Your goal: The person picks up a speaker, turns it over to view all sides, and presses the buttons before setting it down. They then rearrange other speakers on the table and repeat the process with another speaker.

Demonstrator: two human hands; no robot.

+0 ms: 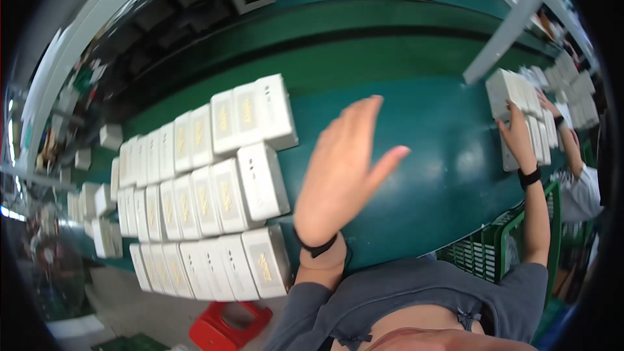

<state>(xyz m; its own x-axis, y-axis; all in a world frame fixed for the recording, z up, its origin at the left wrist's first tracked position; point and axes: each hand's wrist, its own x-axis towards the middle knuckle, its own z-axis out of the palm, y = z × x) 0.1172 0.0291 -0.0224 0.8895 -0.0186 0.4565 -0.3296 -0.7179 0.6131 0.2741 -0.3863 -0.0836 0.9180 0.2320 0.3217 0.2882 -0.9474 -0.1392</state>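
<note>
My left hand (341, 172) hovers flat and open, empty, just right of the white boxes (260, 182) ranked on the green worktop (422, 156). My right hand (518, 133) grips another white stack (513, 91), well apart.

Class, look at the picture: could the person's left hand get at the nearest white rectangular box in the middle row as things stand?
Probably yes. The left hand hovers open over the green belt, just beside the white rectangular box ending the middle row, and nothing lies between them.

A factory packing line: rows of white boxes (221, 175) on a green conveyor belt (422, 156).
</note>
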